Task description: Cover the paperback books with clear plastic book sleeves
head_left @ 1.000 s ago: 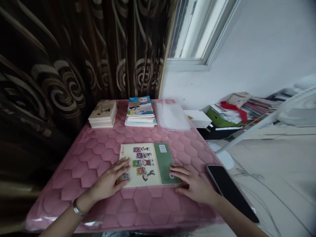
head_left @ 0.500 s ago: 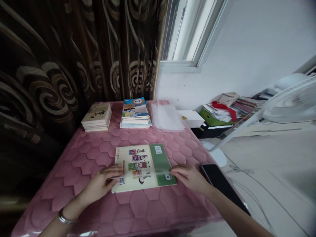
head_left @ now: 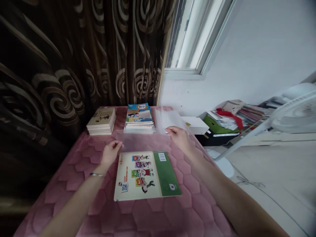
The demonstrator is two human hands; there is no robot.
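Observation:
A thin clear plastic sheet (head_left: 144, 141) stretches across the pink quilted table cover (head_left: 153, 220), just beyond the book. My left hand (head_left: 112, 153) pinches its near left edge, and my right hand (head_left: 179, 138) holds its right corner. A paperback book (head_left: 146, 176) lies flat and closed between my forearms, back cover up, showing cartoon children, a green band and a barcode. Neither hand touches it. Beyond the sheet are a stack of thin books with a blue-green cover (head_left: 139, 117) and a stack of cream books (head_left: 101, 121). More clear plastic (head_left: 169, 120) lies beside the blue-green stack.
A dark swirled curtain (head_left: 61, 65) hangs along the table's left side, with a window (head_left: 195, 36) behind. Past the right edge are a white box (head_left: 195, 125), a green box of papers (head_left: 218, 123) with red cloth, and a white fan (head_left: 296, 115).
Both hands have left the book and moved to the far side of it, now holding the clear plastic sheet. My right forearm now hides the phone seen earlier. The book stays flat.

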